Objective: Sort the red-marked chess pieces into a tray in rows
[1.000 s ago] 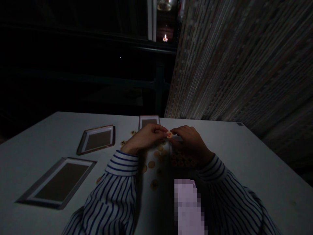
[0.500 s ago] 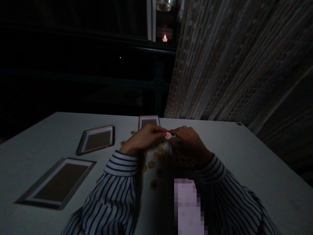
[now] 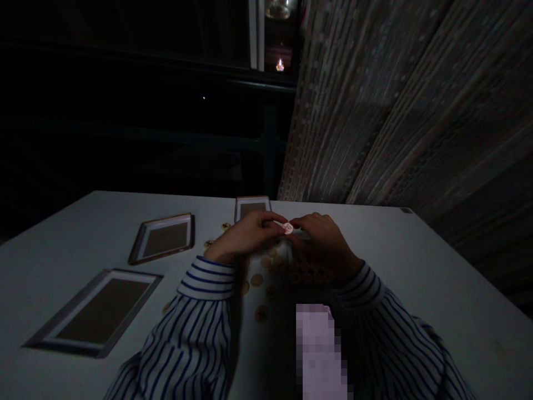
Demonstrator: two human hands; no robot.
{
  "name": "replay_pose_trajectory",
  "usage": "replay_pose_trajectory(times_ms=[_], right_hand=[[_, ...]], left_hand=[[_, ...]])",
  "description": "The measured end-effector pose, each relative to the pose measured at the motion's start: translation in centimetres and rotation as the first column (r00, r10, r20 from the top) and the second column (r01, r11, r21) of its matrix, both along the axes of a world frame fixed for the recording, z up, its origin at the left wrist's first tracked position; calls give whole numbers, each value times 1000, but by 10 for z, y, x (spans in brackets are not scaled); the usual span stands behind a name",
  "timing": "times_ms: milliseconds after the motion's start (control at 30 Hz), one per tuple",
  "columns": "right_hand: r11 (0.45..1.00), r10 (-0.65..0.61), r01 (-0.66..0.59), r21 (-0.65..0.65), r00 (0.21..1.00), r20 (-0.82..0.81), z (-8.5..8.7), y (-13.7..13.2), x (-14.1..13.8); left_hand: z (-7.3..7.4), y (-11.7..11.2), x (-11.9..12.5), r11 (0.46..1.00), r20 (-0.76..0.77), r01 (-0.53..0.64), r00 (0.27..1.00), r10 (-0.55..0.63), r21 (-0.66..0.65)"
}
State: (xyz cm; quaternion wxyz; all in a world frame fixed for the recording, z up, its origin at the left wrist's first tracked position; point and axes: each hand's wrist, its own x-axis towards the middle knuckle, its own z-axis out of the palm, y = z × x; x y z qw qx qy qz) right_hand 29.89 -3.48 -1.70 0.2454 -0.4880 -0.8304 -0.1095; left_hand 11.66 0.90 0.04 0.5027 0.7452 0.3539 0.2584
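Dim room, low light. Nearest: two blue-and-white striped sleeves, left sleeve and right sleeve, coming in over a pale worktop. Between the forearms, loose tan discs lie scattered flat on the worktop, some in shadow under the wrists; markings too dark to read. Both hands meet above them: left hand and right hand, fingertips closed together on one small red-marked disc, pinched from both sides, lifted off the worktop, face up toward the person. Other fingers curled in. Off to the person's left, a near tray, rectangular, light rim and dark centre, lying flat. Farther back, a middle tray of the same kind, angled. Just beyond the left hand, a far tray, partly hidden by the fingers. Behind the worktop on the right, a ribbed textured wall. Far back, a small glowing light in the dark.
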Motion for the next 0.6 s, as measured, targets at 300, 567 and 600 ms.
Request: replay_pose_trajectory(times_ms=[300, 567, 600], right_hand=[[1000, 1, -1, 13, 1000, 2, 1, 0, 2], [1000, 12, -12, 14, 1000, 3, 0, 0, 2], [1000, 11, -12, 13, 1000, 2, 0, 0, 2]], left_hand=[[1, 0, 0, 995, -8, -103, 995, 103, -1], [2, 0, 3, 995, 0, -97, 995, 97, -6], [1, 0, 3, 996, 1, -91, 996, 91, -12]])
